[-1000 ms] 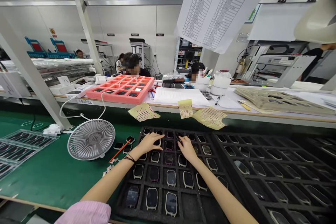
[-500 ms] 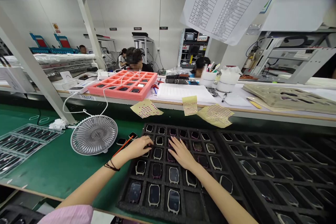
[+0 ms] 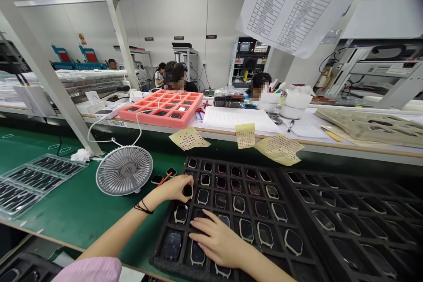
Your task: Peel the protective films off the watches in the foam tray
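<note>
Black foam makes the tray (image 3: 175, 226). At its left side, the left hand (image 3: 180, 188) pinches a small watch (image 3: 188, 191). The right hand (image 3: 220, 240) spreads wide over front watches (image 3: 197, 255). A loose pinch could drop it; a low finger could scratch others.

The left hand (image 3: 180, 188) covers part of a watch (image 3: 188, 191) at the left of the near tray (image 3: 172, 268), and whether it's a grip or just a touch, there's no telling! Across to the right hand (image 3: 220, 238), spread over the near rows, blocking pieces of several watches (image 3: 198, 255); the palm's underside is out of sight! Its forearm (image 3: 264, 266) runs off the near edge, and so does the pink sleeve (image 3: 89, 269) on the left! The right-hand tray (image 3: 332, 234) is sliced off too! Up top, the hanging sheet (image 3: 304, 4) is clipped, print too small to read! Far side, a worker's head (image 3: 174, 74) is partly blurred!
</note>
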Motion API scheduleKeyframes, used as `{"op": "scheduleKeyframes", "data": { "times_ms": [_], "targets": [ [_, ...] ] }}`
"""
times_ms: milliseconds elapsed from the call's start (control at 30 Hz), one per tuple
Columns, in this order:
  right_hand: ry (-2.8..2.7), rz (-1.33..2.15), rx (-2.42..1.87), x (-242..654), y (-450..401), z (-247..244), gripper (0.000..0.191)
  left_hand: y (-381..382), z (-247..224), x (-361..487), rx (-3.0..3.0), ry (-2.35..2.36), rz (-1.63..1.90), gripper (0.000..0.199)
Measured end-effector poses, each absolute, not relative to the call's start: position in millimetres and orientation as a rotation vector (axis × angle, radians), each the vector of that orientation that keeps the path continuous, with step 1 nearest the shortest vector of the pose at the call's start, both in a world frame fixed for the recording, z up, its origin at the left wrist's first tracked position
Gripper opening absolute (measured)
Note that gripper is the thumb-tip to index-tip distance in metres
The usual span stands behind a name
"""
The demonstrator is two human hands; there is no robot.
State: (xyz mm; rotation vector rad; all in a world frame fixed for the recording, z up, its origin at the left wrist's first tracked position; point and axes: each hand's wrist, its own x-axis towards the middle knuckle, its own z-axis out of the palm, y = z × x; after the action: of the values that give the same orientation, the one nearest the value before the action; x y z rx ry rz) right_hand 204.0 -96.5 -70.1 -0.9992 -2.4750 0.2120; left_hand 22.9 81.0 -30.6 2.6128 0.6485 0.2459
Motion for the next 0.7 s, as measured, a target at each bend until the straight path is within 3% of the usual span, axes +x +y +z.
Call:
{"op": "scheduleKeyframes", "data": {
  "times_ms": [167,567,700],
  "targets": [
    [-2.381,0.255,-1.048,205.6,-92.4,-75.8,0.033,69.8,-19.3,38.7,2.592,0.577,0.305,0.029],
    [-2.406,0.146,-0.94,205.4,-91.1,-80.4,0.03,66.3,-33.6,74.8,2.757,0.469,0.045,0.058],
    [-2.412,0.129,-0.929,205.9,-90.9,-80.5,0.03,68.3,-22.0,77.7,2.781,0.407,0.027,0.043]
  ]
}}
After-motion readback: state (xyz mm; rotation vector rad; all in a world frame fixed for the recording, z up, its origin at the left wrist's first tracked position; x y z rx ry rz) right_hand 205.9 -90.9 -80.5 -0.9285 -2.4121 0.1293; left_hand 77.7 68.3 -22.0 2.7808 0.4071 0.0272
